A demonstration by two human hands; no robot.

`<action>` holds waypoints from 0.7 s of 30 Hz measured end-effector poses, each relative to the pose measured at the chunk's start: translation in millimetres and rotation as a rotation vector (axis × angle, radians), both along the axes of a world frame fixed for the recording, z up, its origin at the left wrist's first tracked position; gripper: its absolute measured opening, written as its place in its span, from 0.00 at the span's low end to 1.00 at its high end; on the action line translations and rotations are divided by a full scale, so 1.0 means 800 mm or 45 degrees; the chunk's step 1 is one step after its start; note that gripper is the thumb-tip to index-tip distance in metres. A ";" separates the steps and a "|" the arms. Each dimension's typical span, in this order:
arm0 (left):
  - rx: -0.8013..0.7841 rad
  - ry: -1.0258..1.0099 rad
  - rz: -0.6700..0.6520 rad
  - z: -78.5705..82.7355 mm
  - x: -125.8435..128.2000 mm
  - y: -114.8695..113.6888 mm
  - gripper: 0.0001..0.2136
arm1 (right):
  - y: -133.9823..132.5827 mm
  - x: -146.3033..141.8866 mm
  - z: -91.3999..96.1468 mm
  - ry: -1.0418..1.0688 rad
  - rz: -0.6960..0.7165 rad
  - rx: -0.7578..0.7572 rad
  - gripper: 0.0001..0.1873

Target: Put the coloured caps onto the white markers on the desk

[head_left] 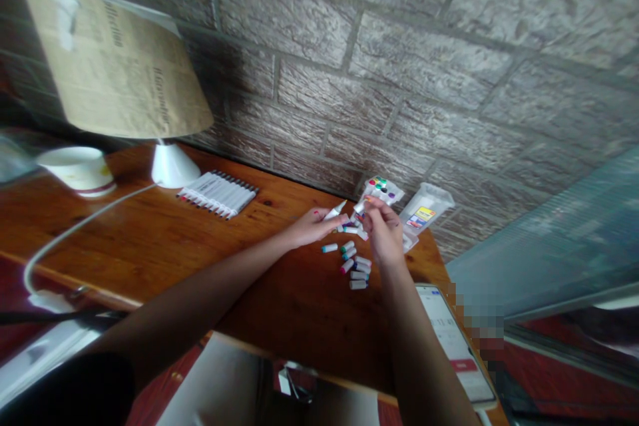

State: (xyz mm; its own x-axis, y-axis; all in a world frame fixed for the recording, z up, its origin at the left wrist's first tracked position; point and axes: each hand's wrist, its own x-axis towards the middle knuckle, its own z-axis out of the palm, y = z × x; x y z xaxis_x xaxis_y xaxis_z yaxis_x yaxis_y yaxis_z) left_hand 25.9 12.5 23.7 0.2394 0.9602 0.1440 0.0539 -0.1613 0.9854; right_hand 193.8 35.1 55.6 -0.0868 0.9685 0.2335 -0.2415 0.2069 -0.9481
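Note:
My left hand (310, 226) is closed around a white marker (335, 211) whose tip points up and to the right. My right hand (380, 229) is pinched on a small cap-like piece (360, 208) just beside that tip. Both hands hover over the wooden desk (150, 239). Below them lie several loose white marker caps with coloured ends (355, 267). A row of several white markers (218, 194) lies side by side further left on the desk.
A lamp with a paper shade (112, 66) and white base (172, 166) stands at the back left, its cord (64, 236) trailing across the desk. A white bowl (77, 168) sits beside it. Clear marker packaging (424, 210) leans against the brick wall. A phone (456, 346) lies at the right edge.

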 end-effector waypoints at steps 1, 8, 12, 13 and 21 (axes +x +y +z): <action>0.034 0.034 0.013 0.002 0.001 -0.002 0.26 | -0.001 -0.001 0.002 0.096 0.000 -0.003 0.14; 0.116 0.137 0.094 0.005 0.002 -0.002 0.26 | -0.004 -0.004 0.008 0.269 -0.018 0.006 0.15; 0.125 0.151 0.078 0.002 0.001 0.002 0.25 | -0.004 -0.006 0.005 0.242 0.011 0.026 0.16; 0.132 0.157 0.077 0.001 0.001 0.002 0.25 | -0.004 -0.006 0.004 0.226 0.017 0.033 0.16; 0.169 0.187 0.048 -0.003 0.000 0.004 0.25 | -0.006 -0.009 0.000 0.089 0.053 0.056 0.17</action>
